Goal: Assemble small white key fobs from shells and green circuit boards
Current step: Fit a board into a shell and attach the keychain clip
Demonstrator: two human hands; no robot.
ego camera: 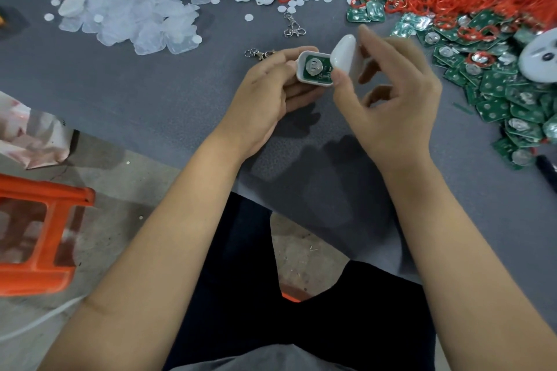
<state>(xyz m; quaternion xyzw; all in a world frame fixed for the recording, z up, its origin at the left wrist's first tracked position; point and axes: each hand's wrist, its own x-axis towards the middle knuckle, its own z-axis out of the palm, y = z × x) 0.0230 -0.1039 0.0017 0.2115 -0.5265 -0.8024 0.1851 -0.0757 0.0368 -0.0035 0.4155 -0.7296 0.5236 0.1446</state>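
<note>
Shell halves held apart above table.
Left hand gripped the lower shell, open side up, green board with coin cell seated inside. Right hand pinched the white cover, tilted, its edge touching the shell's right side. Spare boards lay at right, clear pads far left.
</note>
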